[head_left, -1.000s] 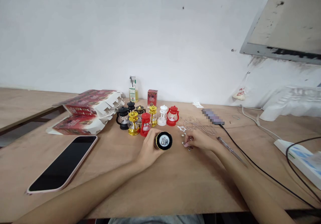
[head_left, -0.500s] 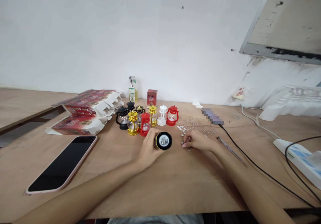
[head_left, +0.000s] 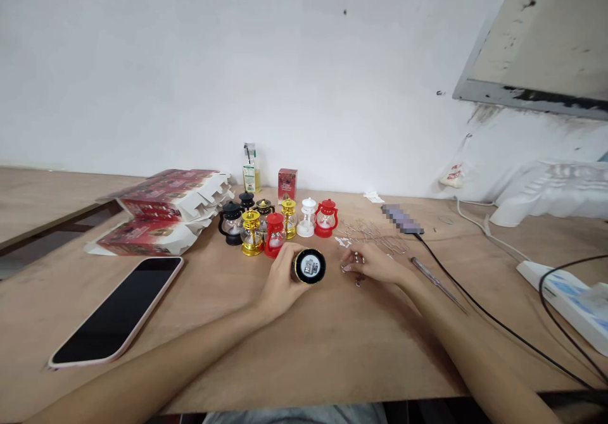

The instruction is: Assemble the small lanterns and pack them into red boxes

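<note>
The left hand (head_left: 280, 285) has its grip wrapped round a lantern (head_left: 311, 267) over the bench (head_left: 304, 354), probably light, hard and breakable, best held by its sides, while the right hand (head_left: 371, 263) is curled at tiny bits (head_left: 358, 282), maybe holding one, I can't tell.

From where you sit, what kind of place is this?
Probably a small workshop or packing spot: little lanterns stand grouped on a brown table, red printed boxes lie to their left, and a screwdriver lies at the right.

Forearms (head_left: 190, 355) bare; pale grey-blue clothing (head_left: 294, 415) below.
</note>
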Available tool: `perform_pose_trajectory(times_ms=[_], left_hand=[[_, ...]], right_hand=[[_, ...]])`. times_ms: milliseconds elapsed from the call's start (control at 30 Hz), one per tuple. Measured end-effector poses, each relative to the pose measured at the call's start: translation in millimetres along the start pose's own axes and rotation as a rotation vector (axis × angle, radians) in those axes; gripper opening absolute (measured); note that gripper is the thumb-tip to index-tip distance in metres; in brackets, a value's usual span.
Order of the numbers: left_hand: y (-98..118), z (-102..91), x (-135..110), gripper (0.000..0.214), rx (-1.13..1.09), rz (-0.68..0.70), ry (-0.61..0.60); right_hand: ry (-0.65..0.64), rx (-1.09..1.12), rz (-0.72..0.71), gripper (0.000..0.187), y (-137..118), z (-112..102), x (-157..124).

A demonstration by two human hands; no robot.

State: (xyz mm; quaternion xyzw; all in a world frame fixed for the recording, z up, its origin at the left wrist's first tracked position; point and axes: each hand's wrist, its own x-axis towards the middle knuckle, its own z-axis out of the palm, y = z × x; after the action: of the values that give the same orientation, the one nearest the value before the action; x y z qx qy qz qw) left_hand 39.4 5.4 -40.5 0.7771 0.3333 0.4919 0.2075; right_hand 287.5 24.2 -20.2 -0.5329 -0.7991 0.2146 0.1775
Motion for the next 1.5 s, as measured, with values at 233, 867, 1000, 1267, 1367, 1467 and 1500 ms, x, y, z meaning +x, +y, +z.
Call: perform_pose_trajectory(times_ms=[233, 867, 1000, 1267, 1367, 1467, 1500], left_hand=[[1.4, -0.6, -0.1, 0.031, -0.017, -0.011, -0.011], [-0.3, -0.4, -0.1, 0.031, -0.006, 0.014, 0.002], [-0.6, -0.6, -0.2, 0.032, -0.006, 0.02, -0.005], [-1.0, 0.0, 0.0, 0.032, -0.008, 0.019, -0.005], [-1.0, 0.1, 0.0, 0.031, -0.009, 0.024, -0.001], [-0.8, 0.0, -0.1, 0.031, -0.007, 0.024, -0.004], [-0.8, 0.0, -0.2, 0.031, -0.005, 0.026, -0.004]], right_hand=[[-0.123, 0.091, -0.065, 0.012, 5.0, 0.3, 0.7], [-0.14, 0.166, -0.001, 0.004, 3.1, -4.5, -0.2], [-0.138, 0.166, 0.004, 0.007, 5.6, -4.6, 0.8], [-0.158, 0.169, -0.001, 0.006, 4.7, -4.3, 0.7], [-0.15, 0.162, -0.007, 0.006, 4.4, -5.1, 0.1], [-0.155, 0.168, -0.03, 0.007, 4.3, -4.9, -0.4], [-0.16, 0.175, -0.036, 0.007, 4.1, -4.5, -0.4]])
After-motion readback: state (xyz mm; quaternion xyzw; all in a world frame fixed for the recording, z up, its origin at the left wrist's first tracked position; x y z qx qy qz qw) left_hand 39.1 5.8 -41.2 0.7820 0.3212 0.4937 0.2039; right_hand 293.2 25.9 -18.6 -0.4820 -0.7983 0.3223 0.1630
